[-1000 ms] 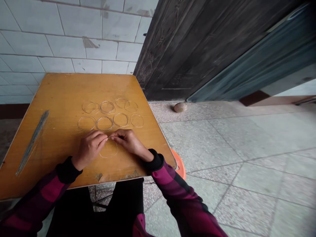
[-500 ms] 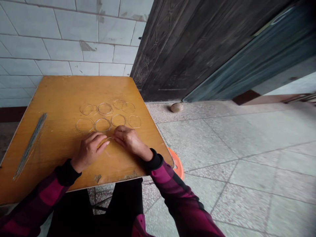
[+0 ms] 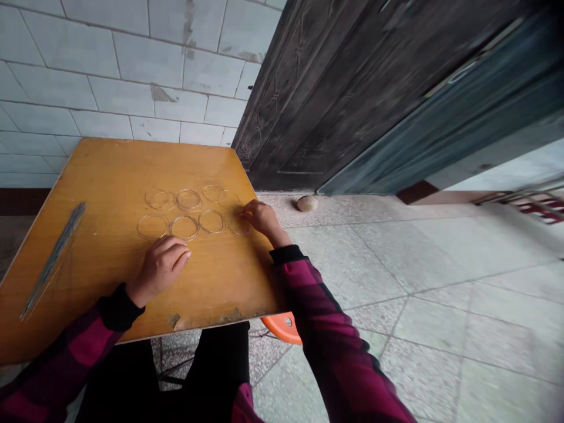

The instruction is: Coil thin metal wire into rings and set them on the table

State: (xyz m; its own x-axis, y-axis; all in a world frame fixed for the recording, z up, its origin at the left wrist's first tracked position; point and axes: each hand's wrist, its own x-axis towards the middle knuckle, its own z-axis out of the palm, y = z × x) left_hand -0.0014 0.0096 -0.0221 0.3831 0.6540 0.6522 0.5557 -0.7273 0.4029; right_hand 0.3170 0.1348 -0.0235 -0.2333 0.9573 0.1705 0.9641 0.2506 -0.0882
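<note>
Thin wire rings lie in two rows on the wooden table, some of them overlapping loops, such as the front-row wire ring (image 3: 184,217). My right hand (image 3: 261,218) is at the right end of the rows, its thumb and fingers pinched on a thin wire ring (image 3: 238,234) that partly hides under the fingertips. Close to the front row, my left hand (image 3: 164,262) rests over the table with fingers curled together and no wire showing from it. Off to the left lies a bundle of straight grey wires (image 3: 53,261).
The yellow-brown table (image 3: 211,276) has a chipped front edge. Behind it is a white tiled wall (image 3: 132,56), with a dark wooden door (image 3: 308,117) to the right. An orange stool (image 3: 282,326) is partly under the table. A roundish stone (image 3: 307,203) sits on the floor.
My right hand has moved away from my left, up and right to the end of the rows. My left hand stays in place, its fingers more closed. The view has shifted slightly.
</note>
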